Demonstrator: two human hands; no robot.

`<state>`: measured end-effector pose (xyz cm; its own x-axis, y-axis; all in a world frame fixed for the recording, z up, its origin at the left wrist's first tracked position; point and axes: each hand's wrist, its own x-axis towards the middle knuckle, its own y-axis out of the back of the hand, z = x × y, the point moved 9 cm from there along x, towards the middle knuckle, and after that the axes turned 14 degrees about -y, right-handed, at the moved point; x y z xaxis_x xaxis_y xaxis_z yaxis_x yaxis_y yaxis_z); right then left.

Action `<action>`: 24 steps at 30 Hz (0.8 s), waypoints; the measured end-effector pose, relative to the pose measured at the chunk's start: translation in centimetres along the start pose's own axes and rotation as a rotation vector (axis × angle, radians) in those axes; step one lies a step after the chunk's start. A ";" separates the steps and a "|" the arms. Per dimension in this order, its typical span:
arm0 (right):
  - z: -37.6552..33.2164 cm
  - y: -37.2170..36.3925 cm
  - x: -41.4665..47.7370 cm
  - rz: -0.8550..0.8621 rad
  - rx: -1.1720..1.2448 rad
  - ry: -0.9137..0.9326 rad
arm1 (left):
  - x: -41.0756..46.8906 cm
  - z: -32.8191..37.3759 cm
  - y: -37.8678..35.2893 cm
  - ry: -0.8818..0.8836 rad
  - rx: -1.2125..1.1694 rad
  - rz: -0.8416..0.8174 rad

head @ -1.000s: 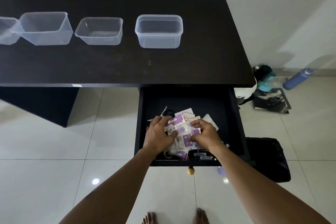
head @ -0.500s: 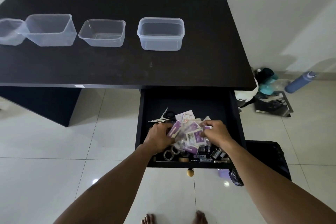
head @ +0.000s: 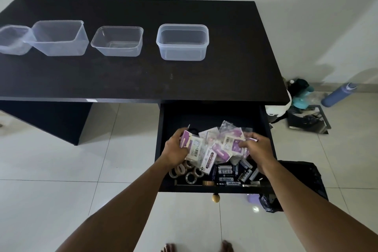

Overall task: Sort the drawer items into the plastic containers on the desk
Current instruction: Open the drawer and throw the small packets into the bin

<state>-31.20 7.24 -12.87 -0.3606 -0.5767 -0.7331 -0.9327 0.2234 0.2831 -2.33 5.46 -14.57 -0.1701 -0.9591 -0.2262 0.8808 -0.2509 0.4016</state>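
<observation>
The open black drawer [head: 161,129] sits under the desk's right end. My left hand [head: 176,147] and my right hand [head: 256,146] grip a bundle of purple-and-white sticky-note packets [head: 216,147] from both sides, lifted above the drawer floor. Beneath lie batteries [head: 229,171] and tape rolls [head: 190,173]. Scissors are mostly hidden behind the bundle. Several clear plastic containers stand in a row on the black desk [head: 122,80]: one at far left [head: 12,40], a tall one [head: 61,38], a shallow one [head: 117,41], and a rimmed one [head: 182,42].
A round wooden knob [head: 215,198] sticks out from the drawer front. On the tiled floor to the right are a blue bottle [head: 338,94], a heap of bags and clutter [head: 302,112], and a black bag [head: 302,180] beside the drawer. My bare feet show at the bottom edge.
Both hands gathered the packets from the pile and raised them as a bundle, uncovering the batteries and tape rolls at the drawer's front.
</observation>
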 end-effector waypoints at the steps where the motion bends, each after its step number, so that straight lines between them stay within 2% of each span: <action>1: 0.0 0.4 0.0 0.021 0.027 0.001 | -0.1 0.1 0.0 0.015 -0.050 0.006; 4: -0.1 1.2 0.1 0.057 0.073 0.011 | -0.2 0.2 -0.1 0.044 -0.062 -0.009; 8: -0.8 1.4 -0.4 0.059 0.123 0.032 | -0.4 1.1 -0.9 -0.069 0.172 -0.099; 11: -1.1 1.4 -0.3 0.074 0.143 0.045 | -0.5 2.3 -2.7 -0.162 0.334 -0.268; 13: -1.3 1.7 -0.1 0.091 0.147 0.054 | -0.3 2.7 -4.3 -0.210 0.512 -0.422; 15: -1.7 1.9 0.0 0.097 0.158 0.064 | -0.2 3.0 -5.3 -0.260 0.679 -0.499; 19: -2.6 2.4 -0.2 0.109 0.158 0.099 | 0.1 3.4 -5.3 -0.327 0.882 -0.451; 24: -2.9 2.6 0.1 0.107 0.179 0.107 | 0.2 2.9 -3.7 -0.366 0.759 -0.280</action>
<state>-33.69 5.50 -10.40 -0.4643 -0.6204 -0.6320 -0.8777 0.4180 0.2345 -6.93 5.86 -13.57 -0.5808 -0.7985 -0.1586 0.2771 -0.3771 0.8837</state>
